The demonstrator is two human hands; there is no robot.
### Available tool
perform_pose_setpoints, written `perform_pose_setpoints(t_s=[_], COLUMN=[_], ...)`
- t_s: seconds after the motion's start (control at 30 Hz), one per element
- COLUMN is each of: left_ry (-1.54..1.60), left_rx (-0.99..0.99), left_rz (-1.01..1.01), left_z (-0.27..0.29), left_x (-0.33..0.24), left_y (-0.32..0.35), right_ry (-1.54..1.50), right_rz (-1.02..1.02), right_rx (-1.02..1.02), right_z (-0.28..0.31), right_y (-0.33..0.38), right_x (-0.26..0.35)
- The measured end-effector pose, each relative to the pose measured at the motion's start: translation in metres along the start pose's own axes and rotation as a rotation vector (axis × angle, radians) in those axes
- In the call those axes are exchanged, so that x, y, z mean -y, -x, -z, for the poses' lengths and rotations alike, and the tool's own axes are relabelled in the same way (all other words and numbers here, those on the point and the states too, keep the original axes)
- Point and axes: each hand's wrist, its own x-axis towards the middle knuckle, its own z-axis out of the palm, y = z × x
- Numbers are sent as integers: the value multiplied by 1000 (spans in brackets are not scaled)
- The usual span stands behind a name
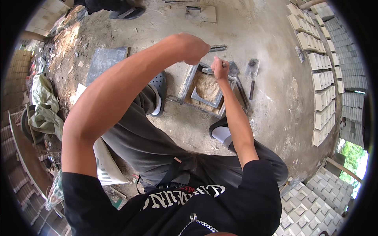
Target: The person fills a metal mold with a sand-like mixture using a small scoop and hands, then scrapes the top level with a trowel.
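Note:
On the floor between my feet lies a square mould frame (185,84) with raised sides. Pale sandy powder (206,87) fills its middle, and a grey insert with a curved inner edge (204,101) sits in its near part. My right hand (220,69) is closed round a dark-ended handle above the frame's far right corner; a grey rounded piece (207,71) shows beside that fist, over the powder. Beyond the frame's far left corner, my left hand (193,49) is curled closed, its fingers mostly hidden. A dark bar (217,48) appears just past it; whether they touch I cannot tell.
A trowel (252,70) with a dark handle and another tool (234,70) lie right of the frame. A grey board (105,61) is at left, a float (201,13) farther off. Pale moulded blocks (321,80) line the right; patterned tiles (311,212) are at lower right.

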Motion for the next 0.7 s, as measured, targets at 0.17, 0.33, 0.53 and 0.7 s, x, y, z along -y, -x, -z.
perform_pose_setpoints(t_s=[0.17,0.33,0.53,0.7], left_ry=[-30,-123,10,22], left_rx=[-38,87,-5,-110], left_rz=[-103,-142,-164,-78], left_z=[2,2,11,23], left_x=[-18,-36,-34,-7], left_y=[-15,-14,-7,3], right_ry=[-73,89,206,39], right_rz=[113,105,157,152], right_rx=[-49,-3,-17,-50], right_z=[-2,-22,-12,-26], right_y=[6,-9,-14,2], right_x=[4,16,-25,3])
